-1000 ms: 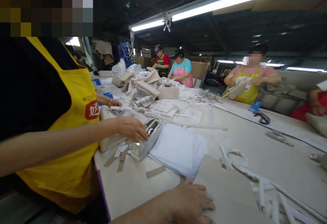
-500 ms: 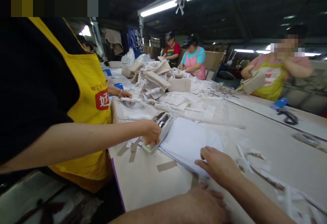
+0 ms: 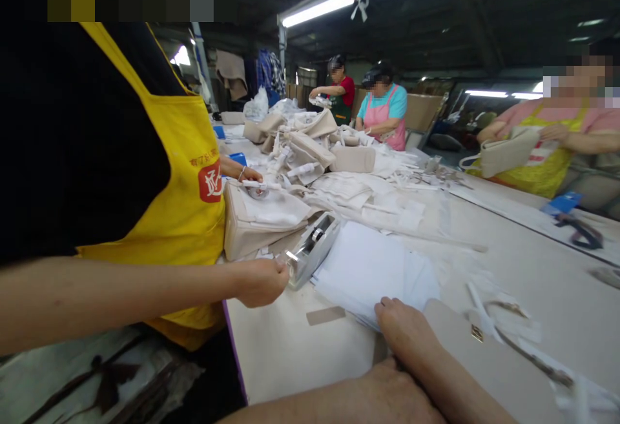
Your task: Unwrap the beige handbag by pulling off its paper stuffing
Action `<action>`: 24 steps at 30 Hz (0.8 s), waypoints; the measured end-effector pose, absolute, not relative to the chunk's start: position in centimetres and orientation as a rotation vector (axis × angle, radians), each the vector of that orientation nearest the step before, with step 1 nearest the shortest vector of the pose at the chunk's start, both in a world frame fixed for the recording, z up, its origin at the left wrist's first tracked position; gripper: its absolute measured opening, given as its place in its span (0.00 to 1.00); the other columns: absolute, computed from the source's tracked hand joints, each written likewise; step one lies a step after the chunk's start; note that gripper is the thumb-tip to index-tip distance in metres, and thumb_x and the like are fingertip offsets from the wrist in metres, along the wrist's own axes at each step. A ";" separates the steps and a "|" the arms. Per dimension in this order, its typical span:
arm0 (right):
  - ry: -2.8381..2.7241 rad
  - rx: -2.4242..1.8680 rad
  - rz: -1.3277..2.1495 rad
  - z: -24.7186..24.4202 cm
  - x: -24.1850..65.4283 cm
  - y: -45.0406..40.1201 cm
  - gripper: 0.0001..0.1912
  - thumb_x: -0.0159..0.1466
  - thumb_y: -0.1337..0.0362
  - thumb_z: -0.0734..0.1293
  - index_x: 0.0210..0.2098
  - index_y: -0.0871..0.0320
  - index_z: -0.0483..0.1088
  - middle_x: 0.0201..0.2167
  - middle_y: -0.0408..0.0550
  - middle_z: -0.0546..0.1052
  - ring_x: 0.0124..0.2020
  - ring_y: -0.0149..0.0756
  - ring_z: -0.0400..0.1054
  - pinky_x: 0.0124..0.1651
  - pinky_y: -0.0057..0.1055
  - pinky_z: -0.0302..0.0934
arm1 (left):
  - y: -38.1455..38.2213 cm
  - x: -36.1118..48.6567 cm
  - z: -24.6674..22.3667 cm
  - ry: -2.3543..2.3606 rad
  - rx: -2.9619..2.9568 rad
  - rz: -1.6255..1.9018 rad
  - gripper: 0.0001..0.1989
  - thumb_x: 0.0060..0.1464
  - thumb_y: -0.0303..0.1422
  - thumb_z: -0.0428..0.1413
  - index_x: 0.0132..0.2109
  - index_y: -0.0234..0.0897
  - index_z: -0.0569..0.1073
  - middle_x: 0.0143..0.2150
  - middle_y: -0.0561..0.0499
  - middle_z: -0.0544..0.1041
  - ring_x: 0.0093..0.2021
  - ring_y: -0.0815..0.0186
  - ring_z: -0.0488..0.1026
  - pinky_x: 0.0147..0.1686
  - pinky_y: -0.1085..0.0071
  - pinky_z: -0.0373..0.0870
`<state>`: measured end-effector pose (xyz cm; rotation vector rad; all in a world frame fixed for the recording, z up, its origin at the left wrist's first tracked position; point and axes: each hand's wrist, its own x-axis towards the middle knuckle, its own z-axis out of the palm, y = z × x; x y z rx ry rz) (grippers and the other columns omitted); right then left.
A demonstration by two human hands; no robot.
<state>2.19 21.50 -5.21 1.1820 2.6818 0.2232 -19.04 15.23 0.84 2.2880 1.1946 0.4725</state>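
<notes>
My right hand [image 3: 407, 330] rests at the near edge of a stack of white paper sheets [image 3: 371, 262], its fingers curled down with the tips hidden. Close below it, my left hand [image 3: 400, 393] lies partly behind my right wrist, and its fingers cannot be made out. Beside and under my right forearm is a beige bag flap [image 3: 489, 359] with a gold clasp [image 3: 477, 333]. A small taupe piece [image 3: 380, 349] shows between my hands. Left of the paper stands a grey tape dispenser [image 3: 314, 250], where a co-worker's hand [image 3: 264, 282] pinches at the tape end.
A co-worker in a yellow apron [image 3: 194, 133] stands close on the left beside a beige bag [image 3: 261, 217]. Bags and wrapping [image 3: 310, 143] are heaped farther back. A taupe strip [image 3: 325, 315] lies near the front edge. Several other people work around the table.
My right hand has drawn its fingers in at the paper's edge. More of the beige flap shows. The co-worker's hand has moved from over the dispenser to its near end. The view has shifted slightly.
</notes>
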 end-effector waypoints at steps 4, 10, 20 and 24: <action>2.682 1.303 0.314 -3.7 3.9 22.4 0.13 0.63 0.72 0.54 0.33 0.61 0.69 0.33 0.51 0.75 0.34 0.38 0.70 0.30 0.30 0.54 | 14.1 -8.8 -3.5 1.009 2.362 0.379 0.13 0.54 0.42 0.48 0.41 0.47 0.75 0.43 0.54 0.78 0.52 0.59 0.68 0.51 0.58 0.62; 2.658 1.452 0.474 2.3 12.0 20.3 0.09 0.62 0.68 0.57 0.29 0.57 0.67 0.29 0.47 0.73 0.31 0.39 0.67 0.33 0.34 0.51 | 13.3 -5.9 -3.6 0.852 2.425 0.414 0.16 0.54 0.43 0.53 0.47 0.40 0.71 0.48 0.48 0.75 0.57 0.56 0.63 0.60 0.50 0.45; 2.871 1.366 0.877 3.0 17.1 7.0 0.12 0.47 0.78 0.59 0.26 0.54 0.58 0.22 0.39 0.69 0.25 0.35 0.62 0.34 0.34 0.46 | 12.7 -8.1 10.5 0.937 2.138 1.392 0.10 0.59 0.35 0.48 0.37 0.40 0.73 0.34 0.55 0.77 0.37 0.69 0.73 0.38 0.74 0.67; 2.956 1.334 1.007 1.9 17.0 6.0 0.12 0.46 0.76 0.59 0.24 0.54 0.54 0.18 0.37 0.66 0.20 0.34 0.59 0.31 0.34 0.44 | 16.2 -2.7 9.6 1.020 2.544 0.798 0.13 0.58 0.37 0.46 0.45 0.41 0.72 0.45 0.52 0.77 0.46 0.62 0.72 0.46 0.66 0.67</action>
